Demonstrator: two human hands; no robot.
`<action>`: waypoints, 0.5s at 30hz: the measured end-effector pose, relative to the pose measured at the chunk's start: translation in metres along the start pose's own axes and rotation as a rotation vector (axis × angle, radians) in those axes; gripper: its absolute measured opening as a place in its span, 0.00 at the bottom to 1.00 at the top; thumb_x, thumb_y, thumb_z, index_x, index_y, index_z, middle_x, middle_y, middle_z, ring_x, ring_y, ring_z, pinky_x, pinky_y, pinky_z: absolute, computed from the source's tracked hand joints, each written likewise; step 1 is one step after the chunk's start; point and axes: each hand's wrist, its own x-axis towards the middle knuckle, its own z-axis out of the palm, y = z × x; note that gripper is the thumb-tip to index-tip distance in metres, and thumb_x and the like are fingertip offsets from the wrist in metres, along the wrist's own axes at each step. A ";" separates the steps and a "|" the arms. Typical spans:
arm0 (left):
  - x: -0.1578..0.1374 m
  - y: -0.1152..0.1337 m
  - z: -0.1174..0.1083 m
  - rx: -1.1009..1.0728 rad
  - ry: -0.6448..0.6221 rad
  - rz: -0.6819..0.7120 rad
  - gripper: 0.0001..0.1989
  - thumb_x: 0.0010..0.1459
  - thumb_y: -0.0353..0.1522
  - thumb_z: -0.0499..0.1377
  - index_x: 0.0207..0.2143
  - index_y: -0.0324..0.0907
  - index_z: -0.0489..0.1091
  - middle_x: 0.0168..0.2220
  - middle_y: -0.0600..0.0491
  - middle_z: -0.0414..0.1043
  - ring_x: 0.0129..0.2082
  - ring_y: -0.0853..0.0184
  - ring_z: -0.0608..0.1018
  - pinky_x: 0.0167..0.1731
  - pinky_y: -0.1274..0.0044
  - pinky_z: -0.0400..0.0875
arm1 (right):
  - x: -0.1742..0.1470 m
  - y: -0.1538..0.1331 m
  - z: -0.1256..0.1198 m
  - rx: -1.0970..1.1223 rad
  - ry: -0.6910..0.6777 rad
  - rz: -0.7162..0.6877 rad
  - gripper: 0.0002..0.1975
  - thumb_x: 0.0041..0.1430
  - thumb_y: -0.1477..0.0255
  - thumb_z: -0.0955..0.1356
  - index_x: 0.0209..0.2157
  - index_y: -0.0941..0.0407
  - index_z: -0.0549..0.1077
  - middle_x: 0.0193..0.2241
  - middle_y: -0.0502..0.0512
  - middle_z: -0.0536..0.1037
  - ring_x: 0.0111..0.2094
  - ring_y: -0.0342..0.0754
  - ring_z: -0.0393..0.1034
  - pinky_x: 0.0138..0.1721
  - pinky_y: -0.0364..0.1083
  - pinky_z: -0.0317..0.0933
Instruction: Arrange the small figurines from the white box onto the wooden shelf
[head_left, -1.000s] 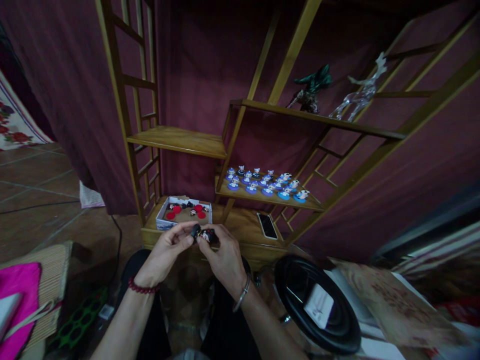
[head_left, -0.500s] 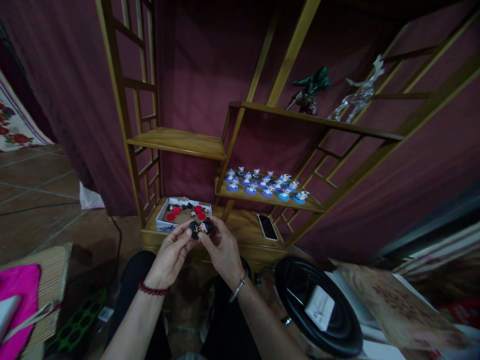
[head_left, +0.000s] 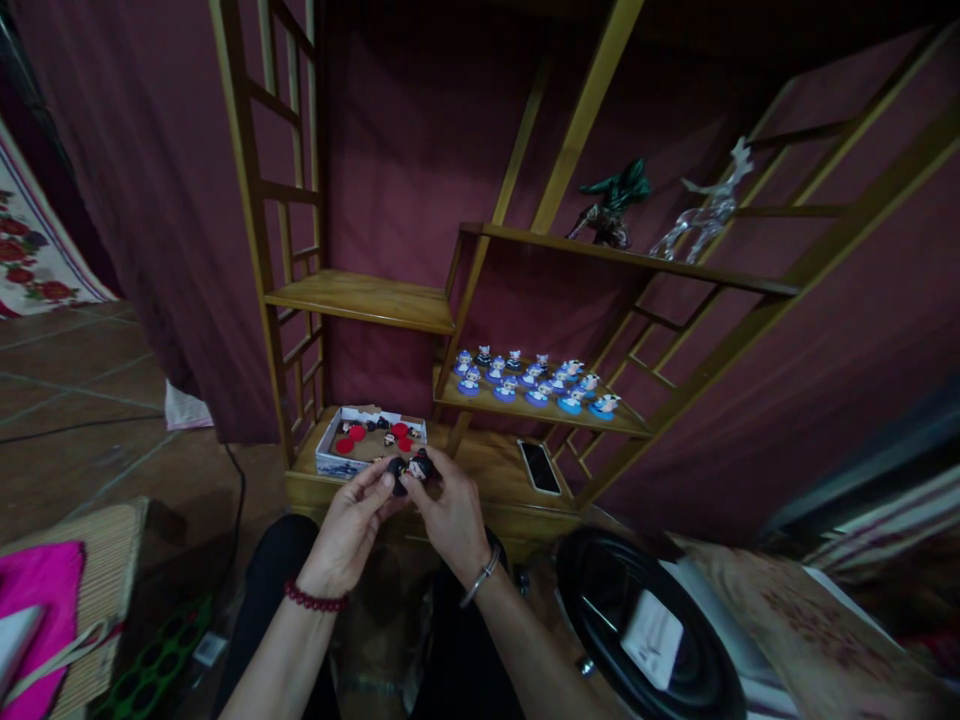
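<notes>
Between both hands is a small black figurine (head_left: 417,467) with a pale face and a dark round base. My left hand (head_left: 360,510), with a red bead bracelet at the wrist, pinches its base side. My right hand (head_left: 448,510), wearing a silver bangle, grips the head side with thumb and fingers. Just beyond the hands, a shallow cardboard box (head_left: 328,467) on the low wooden shelf holds red discs (head_left: 357,432) and several small black figures (head_left: 389,439). Fingers cover part of the held figurine.
Several purple and blue figurines (head_left: 506,388) stand in rows on the middle shelf (head_left: 480,405). A phone (head_left: 539,467) lies on the low shelf. Above are a green statuette (head_left: 616,200) and a clear deer figure (head_left: 709,208). A black round stool (head_left: 600,600) stands at right.
The view has shifted slightly, so the shelves appear a little lower. Both hands still hold the figurine, and its face is turned slightly more to the right.
</notes>
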 end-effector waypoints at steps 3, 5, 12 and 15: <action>0.000 0.004 0.000 -0.016 0.000 -0.009 0.12 0.46 0.29 0.61 0.37 0.39 0.71 0.42 0.49 0.71 0.39 0.68 0.73 0.39 0.76 0.69 | 0.004 -0.003 -0.001 0.017 -0.029 -0.034 0.15 0.49 0.73 0.64 0.42 0.53 0.69 0.39 0.53 0.73 0.40 0.47 0.67 0.42 0.46 0.61; 0.000 0.007 0.000 -0.034 -0.010 -0.010 0.13 0.46 0.30 0.61 0.37 0.39 0.71 0.44 0.49 0.70 0.39 0.67 0.73 0.39 0.76 0.69 | 0.008 -0.005 -0.001 0.034 -0.049 -0.052 0.16 0.49 0.73 0.64 0.42 0.53 0.69 0.39 0.53 0.73 0.40 0.47 0.67 0.42 0.46 0.61; 0.010 0.019 0.003 -0.096 -0.004 0.017 0.13 0.47 0.29 0.61 0.38 0.40 0.71 0.43 0.50 0.71 0.41 0.67 0.73 0.43 0.75 0.67 | 0.028 -0.015 -0.002 0.019 -0.081 -0.105 0.18 0.50 0.73 0.64 0.45 0.51 0.67 0.41 0.52 0.73 0.42 0.46 0.67 0.44 0.46 0.60; 0.017 0.026 0.008 -0.122 0.021 0.023 0.13 0.47 0.28 0.60 0.38 0.42 0.70 0.41 0.52 0.72 0.40 0.69 0.73 0.43 0.77 0.66 | 0.038 -0.019 -0.003 0.028 -0.083 -0.102 0.23 0.49 0.72 0.65 0.49 0.50 0.64 0.43 0.52 0.72 0.44 0.47 0.66 0.45 0.47 0.60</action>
